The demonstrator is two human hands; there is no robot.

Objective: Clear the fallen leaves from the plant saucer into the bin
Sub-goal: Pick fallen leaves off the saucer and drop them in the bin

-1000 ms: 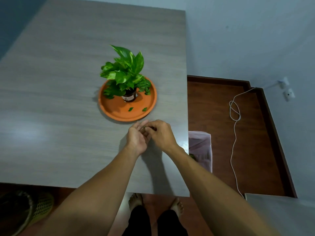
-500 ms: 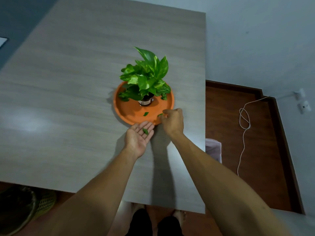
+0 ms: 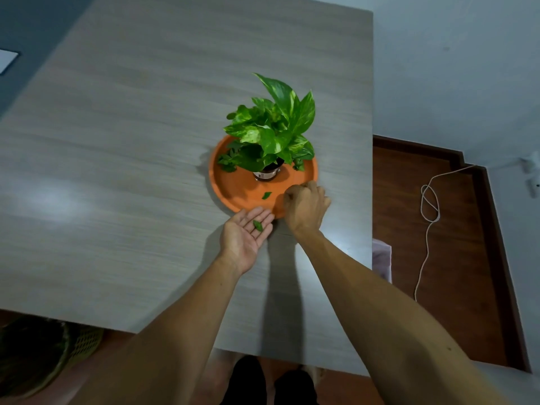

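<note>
Leaves, small, green and pointed: we cradle one leaf (image 3: 257, 225) in our flat left hand (image 3: 246, 233); another (image 3: 266, 195) lies on the smooth round orange saucer (image 3: 233, 188) beside our curled right hand (image 3: 305, 206), whose grasp we cannot tell.

A room in a home, it seems: a grey wood-grain surface (image 3: 117, 171) with a potted plant (image 3: 273, 133), dark wooden floor (image 3: 447, 229), plain pale wall (image 3: 453, 68) with sockets (image 3: 533, 178), and a loose white cord (image 3: 429, 206).
</note>
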